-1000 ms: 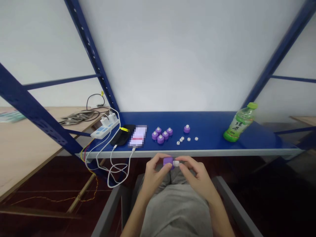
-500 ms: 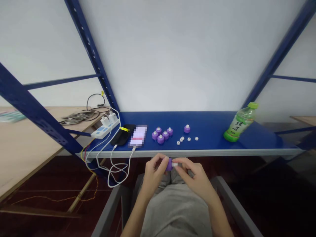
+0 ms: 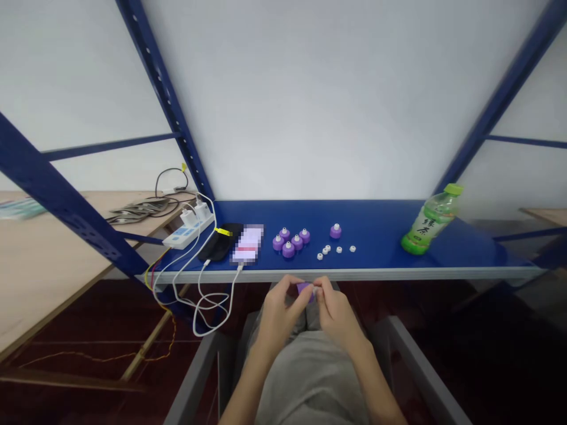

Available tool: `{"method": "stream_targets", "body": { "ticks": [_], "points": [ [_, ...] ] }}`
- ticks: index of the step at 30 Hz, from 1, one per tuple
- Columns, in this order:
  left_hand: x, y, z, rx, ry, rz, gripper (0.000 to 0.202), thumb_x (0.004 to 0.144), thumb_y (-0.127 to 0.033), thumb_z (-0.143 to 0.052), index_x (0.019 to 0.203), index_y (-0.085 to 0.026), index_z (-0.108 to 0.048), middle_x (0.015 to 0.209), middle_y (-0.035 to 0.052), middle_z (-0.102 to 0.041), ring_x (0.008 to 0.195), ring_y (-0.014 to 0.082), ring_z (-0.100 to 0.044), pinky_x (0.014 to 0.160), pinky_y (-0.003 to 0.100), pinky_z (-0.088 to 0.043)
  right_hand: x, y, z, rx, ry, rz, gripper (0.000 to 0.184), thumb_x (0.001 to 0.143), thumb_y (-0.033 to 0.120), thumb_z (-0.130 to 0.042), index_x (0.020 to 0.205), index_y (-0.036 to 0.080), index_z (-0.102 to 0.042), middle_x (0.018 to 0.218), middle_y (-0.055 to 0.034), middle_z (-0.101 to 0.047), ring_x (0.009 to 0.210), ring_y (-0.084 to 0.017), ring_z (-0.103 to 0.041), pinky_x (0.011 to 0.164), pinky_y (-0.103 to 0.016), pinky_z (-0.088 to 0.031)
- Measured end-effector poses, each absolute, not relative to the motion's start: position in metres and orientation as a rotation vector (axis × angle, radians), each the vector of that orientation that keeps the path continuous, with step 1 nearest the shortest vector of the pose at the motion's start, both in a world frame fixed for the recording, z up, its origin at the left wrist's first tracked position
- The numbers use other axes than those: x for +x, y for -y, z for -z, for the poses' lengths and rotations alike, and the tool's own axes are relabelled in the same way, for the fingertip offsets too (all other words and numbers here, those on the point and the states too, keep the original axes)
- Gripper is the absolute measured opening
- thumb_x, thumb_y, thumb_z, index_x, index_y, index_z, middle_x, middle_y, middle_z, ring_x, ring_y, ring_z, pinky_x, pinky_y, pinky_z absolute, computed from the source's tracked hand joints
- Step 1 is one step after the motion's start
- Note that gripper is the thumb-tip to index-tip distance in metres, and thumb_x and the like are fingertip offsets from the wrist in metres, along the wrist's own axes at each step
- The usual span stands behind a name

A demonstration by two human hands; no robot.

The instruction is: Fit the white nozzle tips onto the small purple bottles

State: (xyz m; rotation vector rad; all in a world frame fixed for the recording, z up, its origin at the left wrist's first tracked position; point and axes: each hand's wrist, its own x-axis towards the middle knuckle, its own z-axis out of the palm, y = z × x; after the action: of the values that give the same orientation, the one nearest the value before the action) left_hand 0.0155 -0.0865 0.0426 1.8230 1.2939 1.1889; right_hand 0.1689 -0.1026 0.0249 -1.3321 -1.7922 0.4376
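Just below the front edge of the blue shelf (image 3: pixel 381 227), my left hand (image 3: pixel 281 310) pinches a small purple cap (image 3: pixel 304 288). My right hand (image 3: pixel 334 310) is closed on a small white piece (image 3: pixel 315 290) pressed against the cap's right side. On the shelf beyond stand several purple caps with white tops (image 3: pixel 290 241), one more apart from them (image 3: pixel 335 231), and several loose white pieces (image 3: pixel 333 250).
A green tea bottle (image 3: pixel 430 221) stands at the shelf's right. Left of the caps lie a phone (image 3: pixel 248 243), a dark case (image 3: pixel 219 242) and a white power strip (image 3: pixel 188 229) with cables hanging over the edge. Blue uprights frame the shelf. A wooden table (image 3: pixel 39 260) sits left.
My two hands have drawn closer together and risen slightly toward the shelf edge; the white piece now sits tight against the purple cap, which is more hidden by my fingers.
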Motion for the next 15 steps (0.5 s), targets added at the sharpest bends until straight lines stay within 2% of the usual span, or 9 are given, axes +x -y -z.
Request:
{"method": "stream_targets", "body": {
  "ticks": [4, 7, 11, 13, 15],
  "points": [
    [0.020, 0.087, -0.040, 1.990, -1.160, -1.234, 0.023, 0.088, -0.038, -0.066, 0.104, -0.021, -0.064, 0.098, 0.0045, -0.069, 0.092, 0.0194, -0.066, 0.084, 0.030, -0.052, 0.178, 0.099, -0.020, -1.323, 1.776, -0.494, 0.030, 0.104, 0.032, -0.026, 0.096, 0.021, -0.052, 0.068, -0.0025, -0.065, 0.053, -0.018, -0.059, 0.054, -0.026, -0.038],
    [0.020, 0.086, -0.039, 2.056, -1.086, -1.232, 0.023, 0.090, -0.035, -0.064, 0.109, -0.023, -0.063, 0.104, 0.0061, -0.068, 0.098, 0.0204, -0.066, 0.088, 0.032, -0.053, 0.182, 0.097, -0.018, -1.307, 1.770, -0.511, 0.030, 0.104, 0.032, -0.026, 0.098, 0.021, -0.053, 0.070, -0.0017, -0.065, 0.053, -0.017, -0.059, 0.055, -0.025, -0.038],
    [0.019, 0.085, -0.038, 1.940, -1.159, -1.247, 0.028, 0.093, -0.036, -0.058, 0.117, -0.022, -0.061, 0.112, 0.0080, -0.069, 0.099, 0.0205, -0.067, 0.091, 0.033, -0.052, 0.178, 0.097, -0.018, -1.309, 1.755, -0.456, 0.026, 0.104, 0.031, -0.029, 0.101, 0.021, -0.053, 0.075, -0.0034, -0.068, 0.059, -0.018, -0.063, 0.058, -0.025, -0.042],
    [0.019, 0.085, -0.037, 1.789, -1.192, -1.201, 0.036, 0.094, -0.041, -0.055, 0.125, -0.022, -0.057, 0.115, 0.0086, -0.069, 0.095, 0.0200, -0.069, 0.087, 0.032, -0.053, 0.175, 0.097, -0.018, -1.287, 1.759, -0.451, 0.024, 0.103, 0.030, -0.031, 0.106, 0.021, -0.053, 0.082, -0.0052, -0.071, 0.067, -0.019, -0.067, 0.062, -0.026, -0.045],
    [0.019, 0.084, -0.037, 1.649, -1.178, -1.135, 0.041, 0.095, -0.046, -0.052, 0.127, -0.022, -0.056, 0.109, 0.0075, -0.071, 0.086, 0.0187, -0.070, 0.080, 0.030, -0.054, 0.173, 0.097, -0.019, -1.264, 1.764, -0.439, 0.023, 0.103, 0.028, -0.034, 0.111, 0.021, -0.054, 0.089, -0.0066, -0.072, 0.075, -0.020, -0.070, 0.067, -0.026, -0.048]
  ]
}}
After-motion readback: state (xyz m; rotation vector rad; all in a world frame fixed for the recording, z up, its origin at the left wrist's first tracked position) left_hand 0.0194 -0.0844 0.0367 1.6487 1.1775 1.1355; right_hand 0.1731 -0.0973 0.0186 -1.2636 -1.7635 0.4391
